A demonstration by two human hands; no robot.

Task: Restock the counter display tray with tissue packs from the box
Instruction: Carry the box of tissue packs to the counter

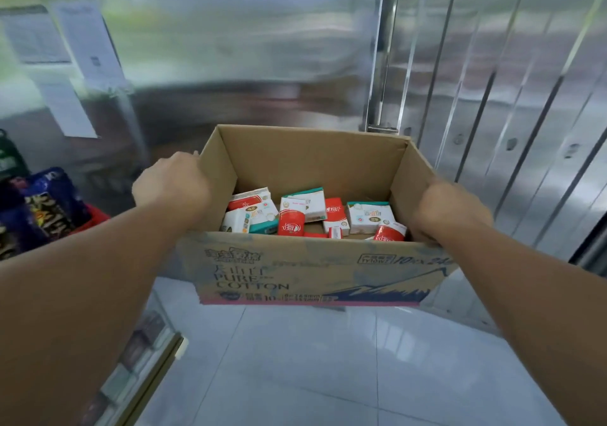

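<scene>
At far left, snack bags (39,208) sit in a red basket (95,217). The left hand (170,184) curls over the box's (315,261) left wall and the right hand (450,210) grips its right wall, holding it above the tiled floor (295,360). Red and white tissue packs (312,217) lie loose on the box's bottom.

I hold the cardboard box (315,271) up off the floor (295,360), my left grip (170,185) curled over its left wall and my right grip (450,212) round its right wall. On the box bottom lie loose tissue packs (292,218), red-and-white and teal-and-white, tumbled at odd angles, some overlapping. Below me the floor is pale glossy tile with thin grout lines.
</scene>
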